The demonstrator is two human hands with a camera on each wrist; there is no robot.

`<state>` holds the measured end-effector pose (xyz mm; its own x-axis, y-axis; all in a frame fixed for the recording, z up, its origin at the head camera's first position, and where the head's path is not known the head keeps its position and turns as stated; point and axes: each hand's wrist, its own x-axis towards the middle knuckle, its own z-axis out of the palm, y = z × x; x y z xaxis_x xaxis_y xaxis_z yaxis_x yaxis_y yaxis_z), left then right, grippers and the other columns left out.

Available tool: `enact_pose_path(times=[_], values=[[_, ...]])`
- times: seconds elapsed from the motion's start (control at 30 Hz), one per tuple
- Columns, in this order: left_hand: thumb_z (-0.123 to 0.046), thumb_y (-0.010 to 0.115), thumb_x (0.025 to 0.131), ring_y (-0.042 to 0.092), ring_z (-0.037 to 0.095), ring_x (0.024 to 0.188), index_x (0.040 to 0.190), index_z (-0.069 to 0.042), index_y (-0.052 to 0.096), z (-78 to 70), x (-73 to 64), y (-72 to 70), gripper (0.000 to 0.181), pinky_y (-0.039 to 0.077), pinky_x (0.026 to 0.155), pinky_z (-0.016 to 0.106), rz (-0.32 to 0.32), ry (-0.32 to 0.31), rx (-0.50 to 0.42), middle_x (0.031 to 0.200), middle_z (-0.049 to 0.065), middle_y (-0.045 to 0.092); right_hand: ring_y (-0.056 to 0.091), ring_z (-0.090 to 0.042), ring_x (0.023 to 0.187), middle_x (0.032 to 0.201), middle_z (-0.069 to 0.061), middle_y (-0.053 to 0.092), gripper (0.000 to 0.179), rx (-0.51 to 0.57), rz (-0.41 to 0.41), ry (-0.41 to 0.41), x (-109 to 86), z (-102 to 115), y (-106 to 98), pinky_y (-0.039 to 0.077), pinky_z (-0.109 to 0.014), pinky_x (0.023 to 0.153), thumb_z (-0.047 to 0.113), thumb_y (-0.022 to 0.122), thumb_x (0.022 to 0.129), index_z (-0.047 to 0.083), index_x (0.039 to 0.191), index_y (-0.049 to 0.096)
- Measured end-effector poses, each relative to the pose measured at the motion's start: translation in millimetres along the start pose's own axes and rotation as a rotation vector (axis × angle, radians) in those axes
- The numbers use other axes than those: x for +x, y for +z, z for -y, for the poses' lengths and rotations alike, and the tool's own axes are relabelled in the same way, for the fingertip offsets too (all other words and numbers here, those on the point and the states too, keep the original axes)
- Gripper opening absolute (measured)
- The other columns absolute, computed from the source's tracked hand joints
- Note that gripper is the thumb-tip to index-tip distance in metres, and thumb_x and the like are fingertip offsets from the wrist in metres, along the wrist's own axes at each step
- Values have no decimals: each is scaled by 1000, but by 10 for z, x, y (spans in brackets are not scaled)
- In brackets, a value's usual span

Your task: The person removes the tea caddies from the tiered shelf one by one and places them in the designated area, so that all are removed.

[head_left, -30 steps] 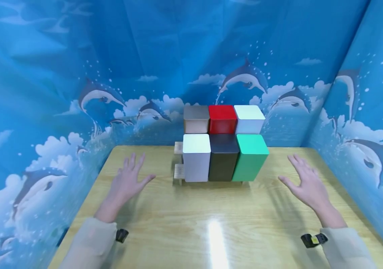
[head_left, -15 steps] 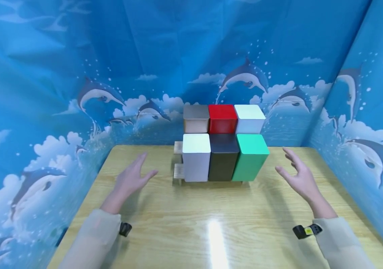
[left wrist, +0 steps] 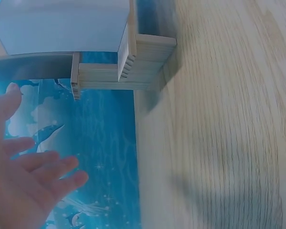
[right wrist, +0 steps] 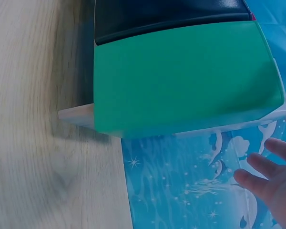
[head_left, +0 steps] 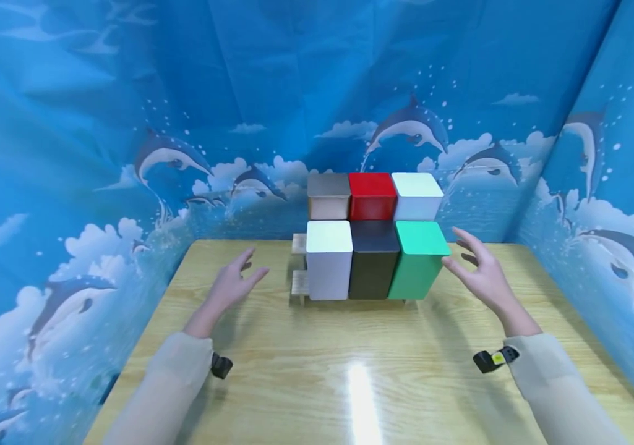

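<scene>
Six-sided colour blocks of tall boxes stand in two rows on a stepped wooden rack (head_left: 300,283). In front are a white box (head_left: 329,266), a black box (head_left: 373,266) and a green box (head_left: 419,266). Behind them stand a grey-brown box (head_left: 329,194), a red box (head_left: 371,194) and another white box (head_left: 417,194). My right hand (head_left: 484,275) holds nothing; its fingertips are right at the green box's upper right edge in the head view. My left hand (head_left: 230,287), also holding nothing, hovers left of the rack, its fingers relaxed and thumb apart.
The rack stands toward the back of a wooden table (head_left: 272,371). A blue curtain (head_left: 272,93) printed with dolphins and clouds hangs behind and at both sides. Each wrist carries a small black camera (head_left: 221,366) on a strap.
Both hands have moved inward toward the boxes. The right hand has come up beside the green box, while the left stays some way from the rack. The boxes have not moved.
</scene>
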<state>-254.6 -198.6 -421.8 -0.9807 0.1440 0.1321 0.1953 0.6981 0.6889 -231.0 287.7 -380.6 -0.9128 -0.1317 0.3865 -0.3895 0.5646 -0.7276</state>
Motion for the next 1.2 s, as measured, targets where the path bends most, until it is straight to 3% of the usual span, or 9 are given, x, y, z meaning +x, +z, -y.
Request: enact_pose_path(times=[0.13,0.37,0.6,0.83,1.07,1.2], values=[[-52,54,89,44,36,123,145,-9,31,14,62,31,74,38,99,49,7,-5,-109,143,18,37,33,-37,129,146,-14,31,62,33,16,15,66,-22,13,34,-54,99,22,61,92,21,146,31],[-41,55,93,41,34,126,143,-7,35,-35,169,73,64,42,96,44,35,-48,-402,142,17,38,33,-35,129,147,-14,31,57,79,32,-8,163,-75,44,34,-53,99,19,56,95,20,146,31],[-35,56,93,42,34,125,141,-5,37,-97,279,152,59,43,93,48,79,-55,-537,140,19,40,32,-38,128,147,-14,30,59,84,57,-22,198,-106,96,37,-50,98,18,56,94,19,147,29],[-39,56,93,47,35,120,140,-6,38,-158,402,257,60,47,91,44,93,-203,-760,137,19,43,32,-36,129,148,-12,29,63,76,61,-7,210,-128,156,34,-53,99,18,60,92,21,147,29],[-31,53,95,45,39,121,137,-4,40,-182,514,349,51,40,96,52,95,-266,-861,133,21,46,22,-47,131,150,-21,18,59,83,73,-33,173,61,203,31,-64,95,12,62,90,3,142,34],[-33,52,96,49,36,118,139,-5,38,-183,578,396,53,40,96,52,101,-311,-901,131,19,48,21,-48,132,149,-25,16,56,105,67,-27,140,210,211,29,-63,97,11,61,90,-4,138,36]])
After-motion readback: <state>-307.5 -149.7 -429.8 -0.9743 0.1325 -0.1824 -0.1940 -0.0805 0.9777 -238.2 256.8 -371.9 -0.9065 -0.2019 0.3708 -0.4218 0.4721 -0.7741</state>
